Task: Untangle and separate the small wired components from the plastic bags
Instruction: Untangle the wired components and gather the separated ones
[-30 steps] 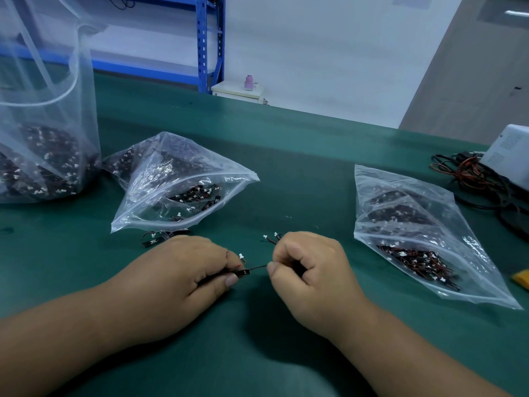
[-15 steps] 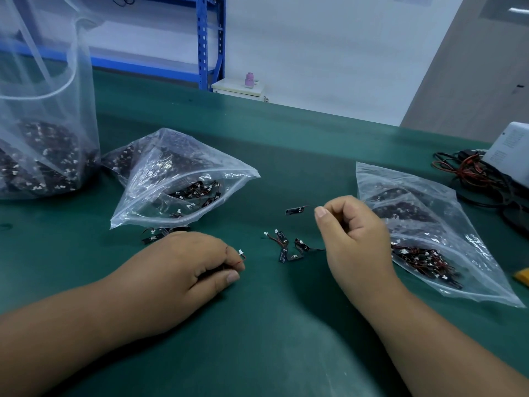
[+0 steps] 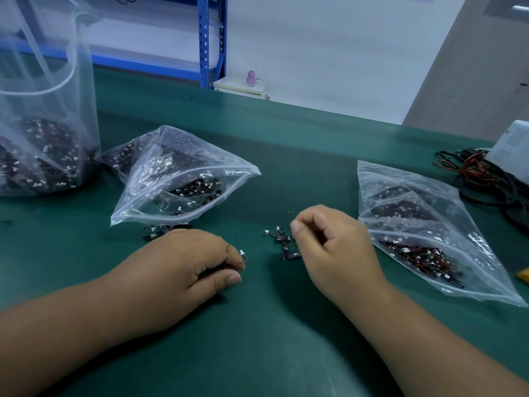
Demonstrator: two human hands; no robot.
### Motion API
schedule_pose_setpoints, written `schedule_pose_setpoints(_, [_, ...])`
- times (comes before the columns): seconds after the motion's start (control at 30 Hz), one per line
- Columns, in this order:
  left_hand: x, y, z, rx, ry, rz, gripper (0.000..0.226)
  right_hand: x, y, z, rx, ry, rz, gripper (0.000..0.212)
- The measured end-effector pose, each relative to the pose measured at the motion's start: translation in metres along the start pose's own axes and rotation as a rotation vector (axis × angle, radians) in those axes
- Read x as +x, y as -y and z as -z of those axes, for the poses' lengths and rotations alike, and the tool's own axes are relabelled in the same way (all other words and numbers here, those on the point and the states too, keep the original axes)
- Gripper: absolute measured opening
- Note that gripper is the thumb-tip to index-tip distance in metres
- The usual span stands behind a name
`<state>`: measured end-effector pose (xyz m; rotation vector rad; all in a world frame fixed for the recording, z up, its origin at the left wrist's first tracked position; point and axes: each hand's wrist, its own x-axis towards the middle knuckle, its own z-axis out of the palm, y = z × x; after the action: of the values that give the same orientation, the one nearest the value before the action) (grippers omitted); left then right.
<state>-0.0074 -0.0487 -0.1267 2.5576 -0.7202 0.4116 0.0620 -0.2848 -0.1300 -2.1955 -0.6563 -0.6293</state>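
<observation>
My left hand (image 3: 194, 265) rests on the green mat (image 3: 257, 339) and grips a clump of small black wired components; a white connector on a red wire (image 3: 242, 255) sticks out past its fingers. My right hand (image 3: 332, 242) hovers to the right with its fingers curled, and nothing shows in it. Just left of its fingertips lies a small pile of separated components (image 3: 282, 246). An open clear zip bag (image 3: 177, 181) of components lies beyond my left hand, and a second zip bag (image 3: 415, 224) lies to the right of my right hand.
A tall clear bag (image 3: 43, 138) full of components stands at far left. A few loose components (image 3: 160, 232) lie under the left zip bag's mouth. Tangled cables (image 3: 481, 173) and a white device (image 3: 512, 150) sit at far right, near a yellow item (image 3: 523, 273).
My right hand pulled a component away from my left hand, swung right and let it go near the pile, then came back toward the pile. My left hand stayed put.
</observation>
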Motion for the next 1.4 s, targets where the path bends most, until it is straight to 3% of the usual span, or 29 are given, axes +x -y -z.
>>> schedule_pose_setpoints(0.17, [0.002,-0.002,0.001,0.022,0.018,-0.044,0.012,-0.016,0.038,-0.007,-0.093,0.237,0.204,0.039])
schedule_pose_setpoints(0.3, [0.0,-0.001,-0.003,0.118,0.008,-0.012,0.009,-0.02,0.047,-0.011,-0.134,0.374,0.229,0.037])
schedule_pose_setpoints(0.47, [0.0,-0.002,-0.003,0.117,0.006,-0.03,0.005,-0.021,0.044,-0.012,-0.076,0.292,0.235,0.021])
schedule_pose_setpoints(0.63, [0.001,-0.003,-0.002,0.063,0.014,-0.029,0.023,-0.02,0.039,-0.013,-0.037,0.244,0.196,0.02])
schedule_pose_setpoints(0.87, [0.0,-0.001,0.002,-0.008,0.036,-0.017,0.022,-0.018,0.033,-0.013,0.333,-0.125,0.061,0.02])
schedule_pose_setpoints(1.17, [-0.002,-0.002,0.002,-0.005,0.019,-0.005,0.012,-0.003,0.009,-0.008,0.231,-0.281,-0.035,0.021])
schedule_pose_setpoints(1.4, [-0.002,0.003,0.0,0.094,0.073,0.047,0.031,0.003,-0.001,-0.001,0.204,-0.297,-0.155,0.022])
